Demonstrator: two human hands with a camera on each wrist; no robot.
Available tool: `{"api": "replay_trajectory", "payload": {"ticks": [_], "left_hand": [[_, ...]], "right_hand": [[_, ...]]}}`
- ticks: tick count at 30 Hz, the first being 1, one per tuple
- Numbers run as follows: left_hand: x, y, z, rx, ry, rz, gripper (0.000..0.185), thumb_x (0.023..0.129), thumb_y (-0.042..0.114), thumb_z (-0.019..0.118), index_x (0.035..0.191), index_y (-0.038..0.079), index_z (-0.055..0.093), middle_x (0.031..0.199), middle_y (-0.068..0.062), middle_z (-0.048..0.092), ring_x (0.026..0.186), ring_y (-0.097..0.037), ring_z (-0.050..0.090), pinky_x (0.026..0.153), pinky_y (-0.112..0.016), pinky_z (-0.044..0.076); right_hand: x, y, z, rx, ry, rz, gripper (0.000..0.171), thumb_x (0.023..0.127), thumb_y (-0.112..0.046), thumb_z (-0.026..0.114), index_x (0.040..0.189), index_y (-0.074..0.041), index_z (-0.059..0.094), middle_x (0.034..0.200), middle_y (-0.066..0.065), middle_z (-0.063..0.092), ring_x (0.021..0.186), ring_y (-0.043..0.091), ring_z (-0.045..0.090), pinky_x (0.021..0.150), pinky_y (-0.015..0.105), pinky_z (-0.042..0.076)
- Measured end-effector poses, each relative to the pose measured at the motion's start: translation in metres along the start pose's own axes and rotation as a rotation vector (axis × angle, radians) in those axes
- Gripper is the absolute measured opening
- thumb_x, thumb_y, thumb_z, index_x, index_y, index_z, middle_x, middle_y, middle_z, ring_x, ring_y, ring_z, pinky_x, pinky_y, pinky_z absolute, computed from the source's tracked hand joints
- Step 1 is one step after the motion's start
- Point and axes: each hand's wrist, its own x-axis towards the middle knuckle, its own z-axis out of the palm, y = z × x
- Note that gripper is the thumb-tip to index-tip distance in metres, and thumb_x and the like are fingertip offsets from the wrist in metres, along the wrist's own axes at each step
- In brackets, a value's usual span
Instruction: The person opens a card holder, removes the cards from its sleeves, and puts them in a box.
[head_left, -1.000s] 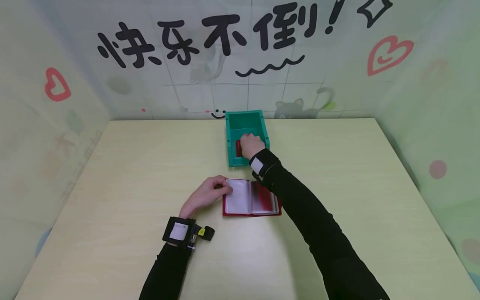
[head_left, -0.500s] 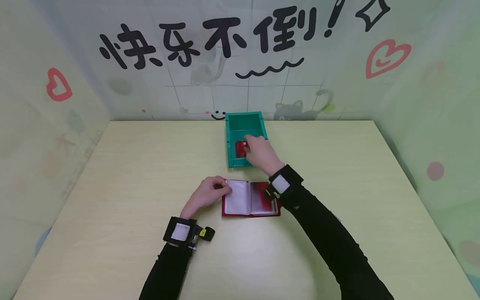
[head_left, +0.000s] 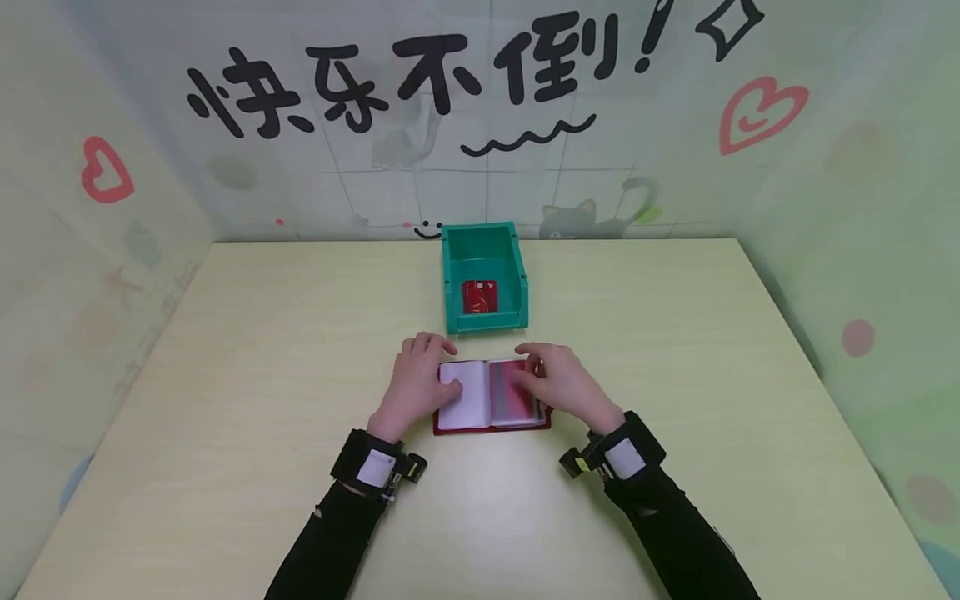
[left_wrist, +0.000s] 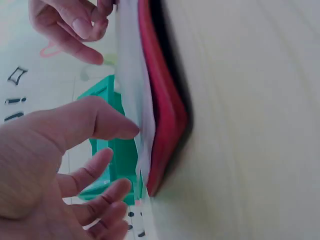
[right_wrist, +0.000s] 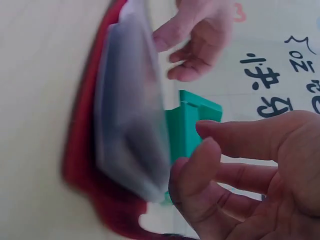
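Note:
A small card holder [head_left: 467,408] lies spread on the table, with a red cover [left_wrist: 167,105] and clear plastic sleeves [right_wrist: 125,110]. A red card [head_left: 510,400] shows through its right-hand sleeve. My left hand [head_left: 415,379] is at the left page, its thumb tip touching the page and its other fingers loose beyond the upper left corner. Over the right page is my right hand [head_left: 566,385], thumb and index finger slightly bent near the upper right edge. Nothing shows between its fingers in the right wrist view, where the sleeves look blurred and lifted.
Behind the card holder stands a teal plastic box [head_left: 447,279] with red cards [head_left: 480,297] at its near end. The pale wooden table [head_left: 262,350] is bounded by printed cloth walls [head_left: 337,192] at the back and sides.
My right hand has left the box and come back to the right page, leaving red cards in the box. My left hand's fingers have moved forward past the card holder's upper left corner.

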Motion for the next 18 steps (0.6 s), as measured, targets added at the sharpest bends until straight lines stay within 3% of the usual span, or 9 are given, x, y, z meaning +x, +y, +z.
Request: {"api": "replay_trajectory", "payload": {"ticks": [3,8,13,18], "left_hand": [[0.000,0.009,0.004,0.081,0.007,0.084,0.040,0.082,-0.001,0.071,0.119,0.004,0.058,0.125,-0.018,0.055,0.118,-0.037,0.046,0.101,-0.050,0.044],[0.005,0.022,0.010,-0.057,-0.133,0.160,0.042,0.087,-0.011,0.057,0.127,0.002,0.055,0.125,-0.014,0.059,0.114,-0.029,0.051,0.102,-0.044,0.048],[0.014,0.029,0.012,-0.192,-0.227,0.168,0.042,0.093,-0.002,0.057,0.135,0.002,0.052,0.130,-0.014,0.059,0.103,-0.025,0.053,0.092,-0.038,0.050],[0.023,0.028,0.015,-0.243,-0.250,0.121,0.039,0.096,0.005,0.060,0.135,0.004,0.054,0.130,-0.013,0.062,0.095,-0.022,0.055,0.082,-0.030,0.050]], "right_hand": [[0.001,0.009,0.006,0.004,0.012,-0.011,0.048,0.094,-0.015,0.070,0.134,0.008,0.057,0.090,0.012,0.062,0.076,0.018,0.054,0.060,0.024,0.045],[0.002,0.024,0.013,0.086,0.021,0.008,0.051,0.092,-0.014,0.072,0.135,0.006,0.056,0.095,0.013,0.056,0.082,0.020,0.052,0.064,0.025,0.044],[0.005,0.033,0.018,0.173,0.042,0.033,0.052,0.090,-0.014,0.075,0.136,0.000,0.056,0.091,0.010,0.052,0.079,0.019,0.049,0.063,0.025,0.041],[0.007,0.035,0.018,0.189,0.052,0.054,0.055,0.089,-0.019,0.078,0.136,-0.002,0.056,0.084,0.007,0.049,0.077,0.018,0.048,0.061,0.025,0.038]]}}
